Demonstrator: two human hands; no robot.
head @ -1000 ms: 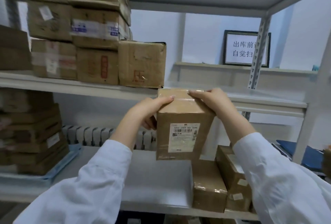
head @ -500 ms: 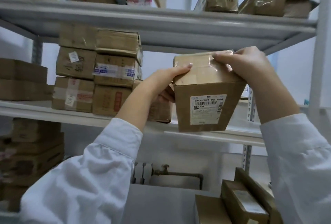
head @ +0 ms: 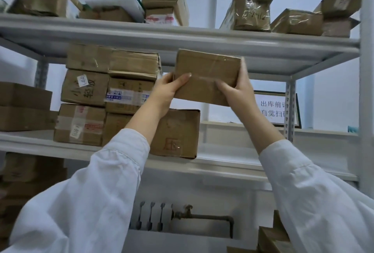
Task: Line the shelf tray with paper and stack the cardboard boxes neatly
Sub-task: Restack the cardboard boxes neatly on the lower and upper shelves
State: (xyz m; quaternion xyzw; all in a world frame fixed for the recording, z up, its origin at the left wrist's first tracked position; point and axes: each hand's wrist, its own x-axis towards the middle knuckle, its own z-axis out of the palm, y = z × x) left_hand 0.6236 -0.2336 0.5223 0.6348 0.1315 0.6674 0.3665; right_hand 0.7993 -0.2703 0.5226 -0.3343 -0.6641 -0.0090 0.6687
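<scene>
1. Half a second on, the box [head: 206, 76] has risen and tipped back. Its labelled face no longer shows, and a plain taped face looks down at the camera.
2. Head view: the box hangs in the air between the middle shelf [head: 242, 163] and the top shelf [head: 182, 36], just under the top shelf's front edge. It is right of the stack [head: 109, 94] and above the low box [head: 178, 133], touching neither.
3. The left hand [head: 168, 90] grips the box's left end with its thumb across the near face; its fingers are hidden behind. The right hand [head: 236, 90] grips the right end, thumb on the near face and fingers wrapped up the side.
4. The step in hand looks like placing this box, probably on the low box beside the stack, though the top shelf is also possible.
5. To do it well:
   - level the box before it goes in, keeping clear of the top shelf's lip;
   - set it down flat rather than dropping it;
   - push it far until its left side meets the stack and its front lines up;
   - keep both hands on until it rests fully.
6. No lining paper or tray shows here, so that part cannot be judged.
</scene>
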